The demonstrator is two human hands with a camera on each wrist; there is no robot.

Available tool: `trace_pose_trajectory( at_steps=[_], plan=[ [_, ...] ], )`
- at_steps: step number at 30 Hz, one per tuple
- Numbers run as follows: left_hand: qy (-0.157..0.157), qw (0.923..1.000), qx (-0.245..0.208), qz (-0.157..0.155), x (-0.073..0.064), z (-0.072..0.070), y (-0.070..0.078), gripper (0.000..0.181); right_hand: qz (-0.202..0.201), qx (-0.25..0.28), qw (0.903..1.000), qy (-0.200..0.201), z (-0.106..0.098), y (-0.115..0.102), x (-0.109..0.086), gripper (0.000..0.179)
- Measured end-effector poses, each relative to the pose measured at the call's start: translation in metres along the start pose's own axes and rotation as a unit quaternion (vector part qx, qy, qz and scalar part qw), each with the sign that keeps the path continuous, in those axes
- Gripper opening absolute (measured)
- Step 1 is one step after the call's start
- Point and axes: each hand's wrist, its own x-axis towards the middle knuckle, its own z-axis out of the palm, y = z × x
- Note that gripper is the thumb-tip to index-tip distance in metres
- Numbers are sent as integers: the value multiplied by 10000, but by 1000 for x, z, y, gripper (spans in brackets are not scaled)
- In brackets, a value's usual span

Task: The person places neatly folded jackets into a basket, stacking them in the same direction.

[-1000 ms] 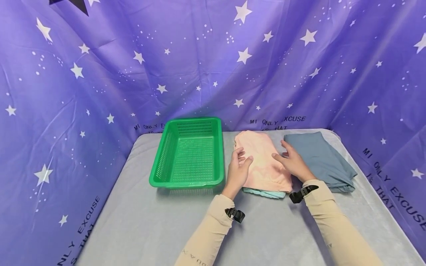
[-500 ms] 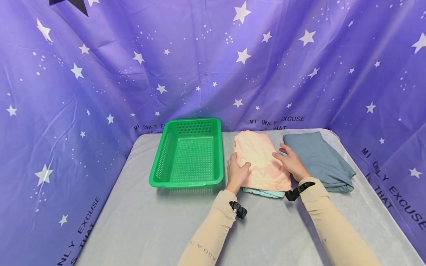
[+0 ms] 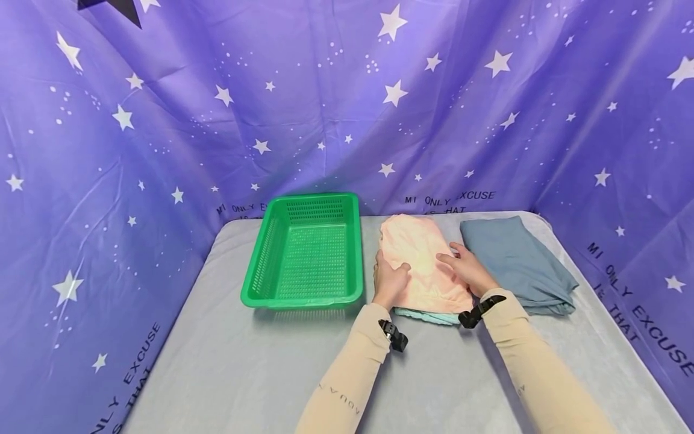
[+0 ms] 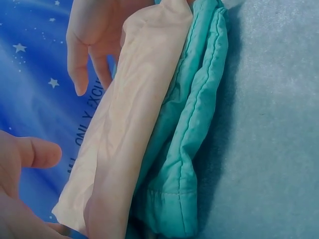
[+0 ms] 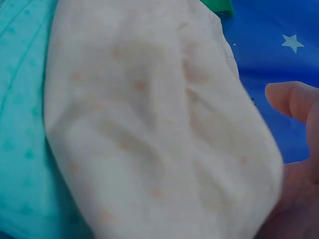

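A folded pink garment [image 3: 423,241] lies on top of a folded teal one [image 3: 428,316], whose seamed edge [image 4: 187,134] shows in the left wrist view. My left hand [image 3: 389,282] is at the stack's left side, thumb over the pink cloth and fingers along its edge, partly hidden. Opposite it, my right hand [image 3: 468,269] is at the right edge with its thumb above the pink cloth. In the right wrist view the right thumb [image 5: 291,97] stands apart from the cloth. Neither hand curls round the stack.
A green perforated basket [image 3: 356,253] stands to the left of the stack. Folded blue-grey fabric [image 3: 517,262] lies to the right, near the table's far corner. A purple star-printed curtain [image 3: 325,102] closes off the back and sides of the grey-covered table [image 3: 260,374].
Both hands have moved in toward the stack: the left has come down against its left edge, and the right has shifted left to its right edge. The garments stay in place.
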Motion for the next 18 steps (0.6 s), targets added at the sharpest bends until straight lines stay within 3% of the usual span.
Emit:
trace_pose_trajectory(
  at_steps=[6, 18],
  plan=[
    [52, 9999, 129, -73, 6, -1, -1, 82, 153, -88, 9998, -46, 3, 1, 3, 91],
    [94, 9998, -36, -198, 8, -1, 1, 74, 216, -51, 9998, 10, 5, 5, 6, 71]
  ],
)
